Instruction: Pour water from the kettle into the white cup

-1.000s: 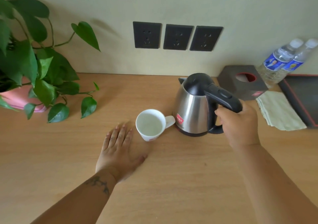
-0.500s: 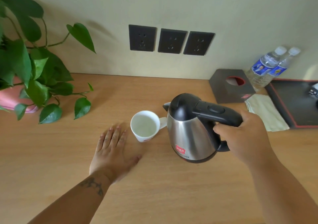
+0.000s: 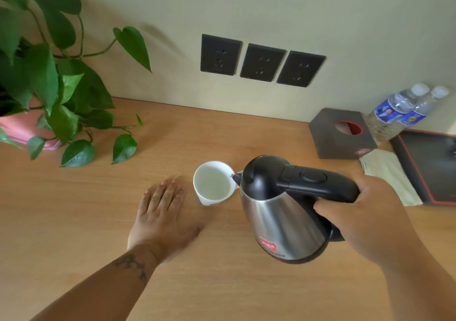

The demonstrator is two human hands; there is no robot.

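A steel kettle (image 3: 283, 219) with a black lid and handle hangs in the air over the wooden table, tilted to the left. My right hand (image 3: 365, 219) is closed around its handle. Its spout sits at the right rim of the white cup (image 3: 213, 183). The cup stands on the table with its handle hidden behind the kettle, and its inside looks pale; I see no stream of water. My left hand (image 3: 164, 212) lies flat on the table, fingers spread, just left of the cup and apart from it.
A potted plant (image 3: 49, 93) in a pink pot fills the far left. At the back right stand a dark tissue box (image 3: 341, 134), two water bottles (image 3: 402, 108), a folded cloth (image 3: 387, 175) and a black tray (image 3: 431, 162). Three wall sockets (image 3: 261, 61) are behind.
My right hand lifted the kettle off the table, brought it nearer to me and tipped its spout down to the cup's rim. My left hand stayed flat beside the cup.
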